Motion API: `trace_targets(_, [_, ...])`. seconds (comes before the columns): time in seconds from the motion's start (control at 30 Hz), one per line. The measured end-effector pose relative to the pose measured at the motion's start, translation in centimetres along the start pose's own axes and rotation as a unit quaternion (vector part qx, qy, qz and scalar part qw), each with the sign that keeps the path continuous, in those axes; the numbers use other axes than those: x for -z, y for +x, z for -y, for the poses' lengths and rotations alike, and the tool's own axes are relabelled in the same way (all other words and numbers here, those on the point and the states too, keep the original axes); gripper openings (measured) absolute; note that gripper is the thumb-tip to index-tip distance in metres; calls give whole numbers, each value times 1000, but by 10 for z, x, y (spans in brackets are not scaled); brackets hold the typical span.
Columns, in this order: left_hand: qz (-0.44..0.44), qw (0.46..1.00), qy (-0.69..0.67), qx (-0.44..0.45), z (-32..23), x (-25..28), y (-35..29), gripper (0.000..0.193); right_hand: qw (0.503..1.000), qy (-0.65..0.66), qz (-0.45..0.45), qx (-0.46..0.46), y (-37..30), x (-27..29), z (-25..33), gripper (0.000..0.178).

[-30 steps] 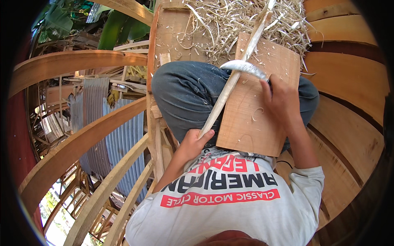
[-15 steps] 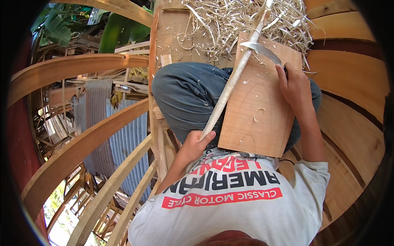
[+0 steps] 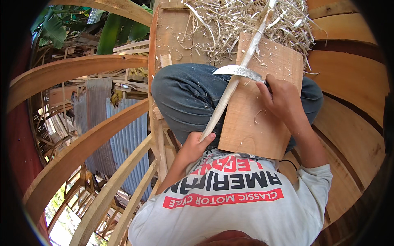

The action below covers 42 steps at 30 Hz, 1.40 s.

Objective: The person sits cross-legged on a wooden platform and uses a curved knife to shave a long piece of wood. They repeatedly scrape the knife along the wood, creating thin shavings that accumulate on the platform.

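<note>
A long, pale wooden stick slants from my lap up to the shavings at the far side. Its near end is gripped by my left hand, thumb along the top. My right hand is closed round the dark handle of a knife with a curved blade. The blade lies across the stick about halfway along, its tip pointing left beyond the wood. Under stick and knife, a flat wooden board rests on my lap, with a few small chips and a curl on it.
Curly wood shavings are heaped on the planks ahead. Curved wooden ribs stand to the left, with corrugated metal sheets and scrap wood beyond. Curved planking rises on the right.
My right hand has drawn the knife nearer along the stick and to the left, so more of the blade crosses past it. My left hand keeps its place.
</note>
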<state>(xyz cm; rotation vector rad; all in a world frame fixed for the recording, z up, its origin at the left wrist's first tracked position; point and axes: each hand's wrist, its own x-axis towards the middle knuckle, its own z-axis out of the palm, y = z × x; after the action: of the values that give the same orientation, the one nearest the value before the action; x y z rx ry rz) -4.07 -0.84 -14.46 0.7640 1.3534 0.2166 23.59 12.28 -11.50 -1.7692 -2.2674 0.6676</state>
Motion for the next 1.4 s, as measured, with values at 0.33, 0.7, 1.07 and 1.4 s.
trace_targets(0.33, [-6, 1000, 17, 10, -17, -4, -3, 34, 979, -79, -138, -129, 23, 15, -48, 46])
trace_targets(0.7, [31, 999, 10, -34, 8, -8, -4, 38, 901, 249, -216, -282, 35, 1, -127, 34])
trace_targets(1.07, [-34, 994, 67, -81, 16, -13, -39, 53, 856, 413, -200, -240, 18, -13, -96, 30])
trace_targets(1.4, [-51, 996, -34, -66, 23, -5, -28, 30, 852, 393, -257, -232, 5, -4, -97, 34])
